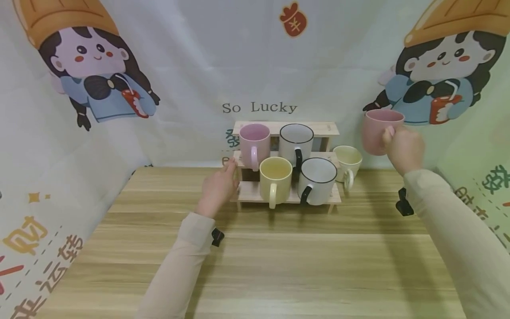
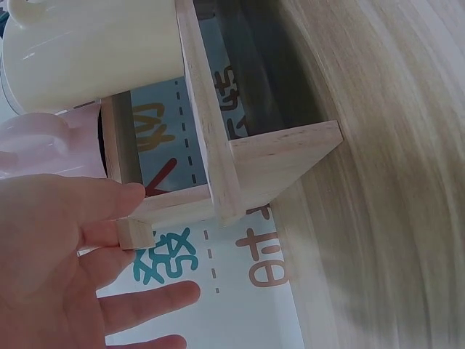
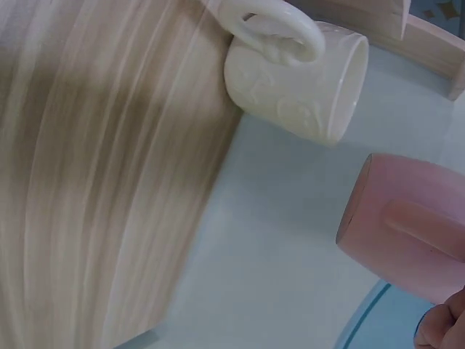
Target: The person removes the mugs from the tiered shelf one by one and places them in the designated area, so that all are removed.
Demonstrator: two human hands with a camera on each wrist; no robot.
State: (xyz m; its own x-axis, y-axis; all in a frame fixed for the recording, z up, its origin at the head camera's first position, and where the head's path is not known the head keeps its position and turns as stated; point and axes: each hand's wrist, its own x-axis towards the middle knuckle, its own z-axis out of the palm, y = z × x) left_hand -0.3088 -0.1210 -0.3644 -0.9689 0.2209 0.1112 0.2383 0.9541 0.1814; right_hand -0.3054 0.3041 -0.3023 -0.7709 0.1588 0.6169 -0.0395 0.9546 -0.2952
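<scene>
My right hand (image 1: 405,148) grips a pink mug (image 1: 382,133) by its handle, in the air to the right of a tiered wooden rack (image 1: 286,128). In the right wrist view the pink mug (image 3: 407,218) shows its base, with only fingertips (image 3: 443,323) in sight. My left hand (image 1: 219,188) is at the rack's left side. In the left wrist view its thumb and forefinger pinch the end of a rack plank (image 2: 136,234), other fingers spread. On the rack stand a lilac-pink mug (image 1: 254,141), a yellow mug (image 1: 275,177) and two white mugs with black rims (image 1: 296,137).
A cream mug (image 1: 347,160) with raised patterning stands on the wooden table (image 1: 303,266), just right of the rack. Behind the table hangs a printed cloth (image 1: 199,53) with cartoon figures, and more cloth lines both sides.
</scene>
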